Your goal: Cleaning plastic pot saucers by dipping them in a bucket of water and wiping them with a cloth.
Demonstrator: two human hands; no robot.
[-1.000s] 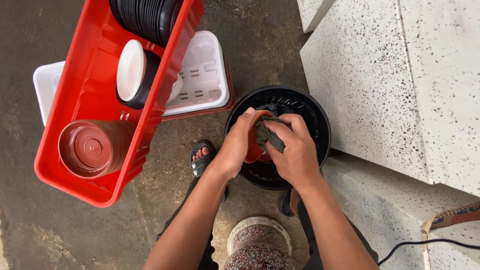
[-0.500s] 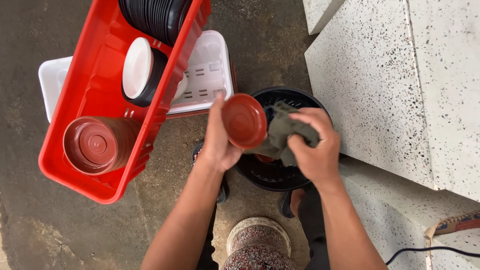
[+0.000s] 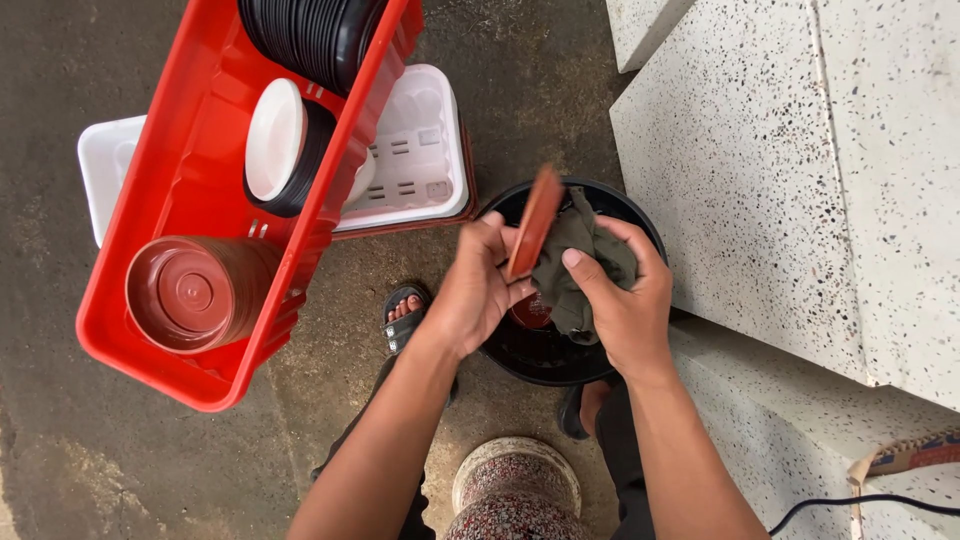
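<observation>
Saucer (image 3: 533, 222), reddish-brown and turned edge-on, sits pinched in the left hand (image 3: 478, 290), rising from the fingertips toward 12 o'clock. At its 3 o'clock the right hand (image 3: 620, 300) is clenched around a grey-green cloth (image 3: 572, 262), pressing the cloth against the saucer's face. I see both hands held above a black slotted basket (image 3: 645, 225) that stands on the ground.

Below is dark, stained concrete floor (image 3: 60, 80). Speckled terrazzo steps (image 3: 790, 170) rise at 3 o'clock. At 10 o'clock a red crate (image 3: 165, 200) rests across a white crate (image 3: 415, 150); it holds a stack of brown saucers (image 3: 185, 295), a white dish (image 3: 270, 140) and a stack of black saucers (image 3: 305, 35). A speckled stool (image 3: 515, 490) sits at 6 o'clock, and a sandalled foot (image 3: 402, 312) shows under the left wrist.

Half a second ago the saucer faced me flat; now I see only its rim, and the cloth has closed in against it.
</observation>
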